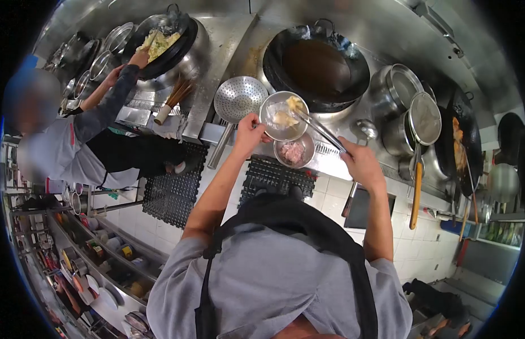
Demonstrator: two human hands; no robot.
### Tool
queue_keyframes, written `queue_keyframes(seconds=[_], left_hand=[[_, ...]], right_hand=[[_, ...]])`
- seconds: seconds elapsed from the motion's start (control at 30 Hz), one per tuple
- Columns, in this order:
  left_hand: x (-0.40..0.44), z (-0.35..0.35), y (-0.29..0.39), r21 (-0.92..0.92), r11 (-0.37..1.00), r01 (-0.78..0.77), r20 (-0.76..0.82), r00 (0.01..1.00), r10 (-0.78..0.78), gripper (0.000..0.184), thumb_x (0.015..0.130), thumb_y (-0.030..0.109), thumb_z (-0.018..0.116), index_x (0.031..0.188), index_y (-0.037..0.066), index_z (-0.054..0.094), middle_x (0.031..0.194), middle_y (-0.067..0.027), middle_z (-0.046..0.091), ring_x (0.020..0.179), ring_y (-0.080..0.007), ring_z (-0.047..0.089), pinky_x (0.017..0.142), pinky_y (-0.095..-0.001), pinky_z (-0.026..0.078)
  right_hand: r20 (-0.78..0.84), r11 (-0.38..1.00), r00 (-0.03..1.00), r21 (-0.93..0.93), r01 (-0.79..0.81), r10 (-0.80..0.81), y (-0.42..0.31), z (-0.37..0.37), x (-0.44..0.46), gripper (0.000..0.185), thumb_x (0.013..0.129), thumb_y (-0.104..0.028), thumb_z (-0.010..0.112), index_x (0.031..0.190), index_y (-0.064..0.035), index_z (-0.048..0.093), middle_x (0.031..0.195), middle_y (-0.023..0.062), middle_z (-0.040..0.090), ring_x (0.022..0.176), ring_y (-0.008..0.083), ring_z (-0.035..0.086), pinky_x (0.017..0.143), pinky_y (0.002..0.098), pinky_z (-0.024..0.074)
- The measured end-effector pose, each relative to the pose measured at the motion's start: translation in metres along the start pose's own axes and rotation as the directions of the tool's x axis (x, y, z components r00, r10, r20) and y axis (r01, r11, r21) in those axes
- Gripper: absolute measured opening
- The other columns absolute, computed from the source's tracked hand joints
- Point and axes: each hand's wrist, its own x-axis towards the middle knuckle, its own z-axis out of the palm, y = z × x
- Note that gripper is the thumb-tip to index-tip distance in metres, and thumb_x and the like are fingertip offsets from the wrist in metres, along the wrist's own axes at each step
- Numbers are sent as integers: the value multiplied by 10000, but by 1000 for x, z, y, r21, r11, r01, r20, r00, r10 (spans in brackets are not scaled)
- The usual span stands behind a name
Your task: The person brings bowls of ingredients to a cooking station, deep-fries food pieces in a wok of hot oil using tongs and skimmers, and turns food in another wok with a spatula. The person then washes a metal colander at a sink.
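A metal bowl point(292, 134) with pale yellow pieces of food point(285, 118) inside is held at its left rim by my left hand point(250, 135). My right hand point(362, 161) is closed around the handle end of metal tongs point(325, 132), whose tips reach into that bowl and touch the food. Partly below it stands another metal bowl point(309, 159) holding pinkish raw meat point(292, 152). A perforated ladle point(240, 99) lies left of the held bowl. Behind it, a black wok point(357, 79) contains dark brown liquid point(316, 68).
At the left, a co-worker point(81, 133) works over a wok point(186, 51) with yellow food. A bamboo brush point(177, 93) lies between us. To the right are a metal ladle point(364, 129), a strainer point(424, 118) over pots, and another wok point(471, 113) with orange-brown food.
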Motion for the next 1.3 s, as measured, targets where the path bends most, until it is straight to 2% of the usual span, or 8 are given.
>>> queue_keyframes(seconds=[0.27, 0.37, 0.47, 0.57, 0.63, 0.73, 0.97, 1.3], left_hand=[[6, 10, 0, -223, 971, 90, -94, 989, -113, 86, 888, -3, 541, 894, 28, 461, 809, -129, 622, 650, -261, 704, 552, -343, 602], [3, 11, -2, -310, 947, 86, -72, 991, -114, 95, 891, 17, 569, 878, 42, 478, 842, -128, 637, 675, -263, 708, 576, -352, 612], [-2, 7, -4, -289, 957, 37, -103, 992, -69, 102, 900, 31, 576, 865, 41, 481, 838, -127, 635, 673, -257, 706, 582, -343, 612], [1, 1, -6, -172, 985, -23, -137, 991, -1, 114, 910, 40, 574, 856, 35, 473, 822, -117, 628, 656, -237, 700, 585, -331, 612], [2, -4, 1, -106, 994, -12, -97, 995, 2, 125, 909, 39, 573, 849, 33, 464, 815, -117, 628, 648, -232, 698, 585, -329, 612], [4, -4, 11, -50, 998, -35, -66, 997, 32, 136, 906, 35, 572, 840, 36, 453, 801, -117, 630, 636, -231, 695, 586, -328, 612], [5, -3, 16, -205, 978, 26, -162, 985, -60, 112, 890, 11, 572, 862, 45, 470, 838, -140, 635, 669, -262, 702, 605, -346, 614], [8, 4, 8, -350, 936, 36, -97, 992, -74, 75, 902, 22, 582, 902, 33, 508, 908, -130, 638, 741, -284, 711, 622, -356, 610]], right_hand=[[-27, 997, 999, -66, -26, 25, 112, -24, 134, 401, 831, -150, 612, 1198, 9, 619, 984, 273, 660, 975, 407, 641, 878, 453, 487], [-204, 989, 979, -140, -43, 14, 170, 10, 180, 398, 831, -158, 610, 1198, -4, 625, 1008, 273, 654, 982, 400, 640, 889, 448, 486], [-132, 994, 990, -90, -64, 52, 82, -41, 142, 415, 827, -159, 623, 1218, -21, 619, 1040, 262, 659, 993, 390, 640, 904, 436, 490], [-1, 988, 991, -81, 130, -131, 36, -47, 100, 438, 828, -175, 636, 1242, -36, 605, 999, 240, 675, 969, 382, 644, 883, 453, 496], [230, 968, 966, -192, 162, -116, -4, -37, 81, 459, 846, -178, 632, 1282, -46, 574, 950, 221, 682, 946, 384, 643, 855, 479, 495], [209, 909, 966, -355, 220, -153, -14, -1, 74, 454, 867, -174, 613, 1303, -59, 558, 900, 223, 673, 932, 389, 641, 837, 500, 488], [39, 983, 999, -180, 28, -21, 1, -49, 57, 438, 867, -157, 604, 1293, -60, 582, 1037, 252, 665, 1005, 413, 622, 905, 486, 472], [-169, 964, 978, -214, -161, 126, 108, -33, 137, 456, 822, -187, 644, 1240, -9, 609, 1078, 270, 654, 1041, 393, 631, 930, 439, 477]])
